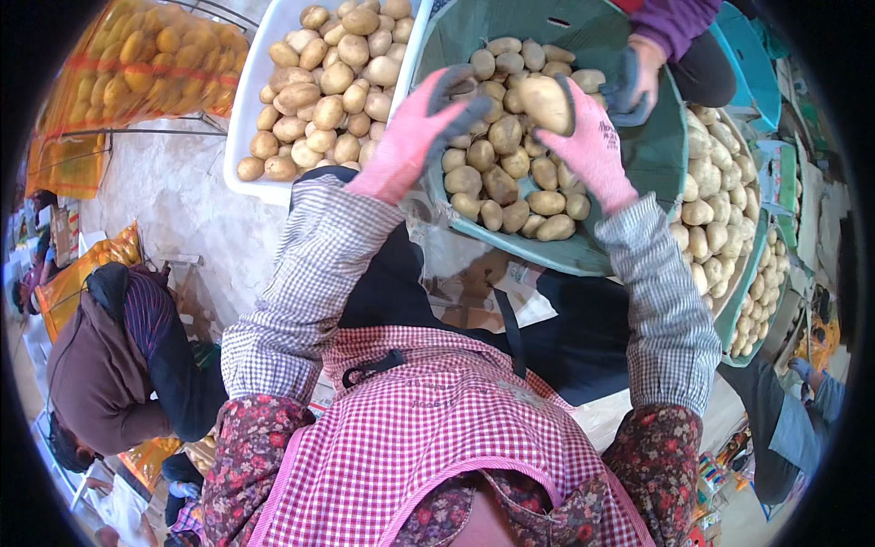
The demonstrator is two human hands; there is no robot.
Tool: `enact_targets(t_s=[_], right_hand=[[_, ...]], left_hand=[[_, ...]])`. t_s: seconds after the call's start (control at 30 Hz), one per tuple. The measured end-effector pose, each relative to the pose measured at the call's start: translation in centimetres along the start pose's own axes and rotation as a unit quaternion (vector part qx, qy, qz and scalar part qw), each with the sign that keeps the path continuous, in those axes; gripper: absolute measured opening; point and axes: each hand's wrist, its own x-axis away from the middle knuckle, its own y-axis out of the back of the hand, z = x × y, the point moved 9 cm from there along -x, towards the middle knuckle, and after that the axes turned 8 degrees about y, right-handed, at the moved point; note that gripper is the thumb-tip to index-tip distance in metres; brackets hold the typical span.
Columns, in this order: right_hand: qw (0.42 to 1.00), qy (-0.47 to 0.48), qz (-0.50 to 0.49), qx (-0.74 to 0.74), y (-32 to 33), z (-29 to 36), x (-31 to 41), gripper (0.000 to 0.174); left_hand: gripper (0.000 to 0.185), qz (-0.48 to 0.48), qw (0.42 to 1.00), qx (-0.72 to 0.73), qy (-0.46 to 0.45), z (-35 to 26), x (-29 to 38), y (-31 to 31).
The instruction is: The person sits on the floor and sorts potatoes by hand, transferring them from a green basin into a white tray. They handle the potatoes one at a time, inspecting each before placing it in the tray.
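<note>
My right hand (591,140), in a pink glove with dark grey coated fingers, grips a large pale potato (545,104) above a green tub (642,198). Loose potatoes (506,135) cover the bottom of that tub. Over the tub's left side is my left hand (427,123), gloved alike and slightly blurred, its fingers spread and curved. I see nothing in its grasp, though the dark fingers hide part of the palm side. Left of the tub stands a white plastic bin (236,154) heaped with potatoes (328,113).
Another person's gloved hand (629,89) reaches over the tub's far right rim. Further right are potato-filled containers (718,198). An orange mesh sack of potatoes (150,61) sits on a metal frame at upper left. A person (130,362) bends over at left.
</note>
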Motion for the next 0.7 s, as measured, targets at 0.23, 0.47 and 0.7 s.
enact_targets(t_s=[0.23, 0.47, 0.7], right_hand=[[0.996, 0.015, -0.077, -0.043, 2.3, 7.1, 5.5, 0.074], [0.741, -0.125, -0.025, -0.659, -1.3, 5.7, 8.1, 0.062], [0.590, -0.232, -0.085, -0.769, -2.8, 5.9, 7.5, 0.049]], left_hand=[[0.057, -0.124, 0.973, -0.138, -0.136, -1.6, 1.9, -4.8], [0.033, 0.006, 0.978, 0.207, -0.007, -0.3, 1.5, -3.9], [0.070, 0.015, 0.987, 0.047, -0.153, -5.4, 4.2, -6.8]])
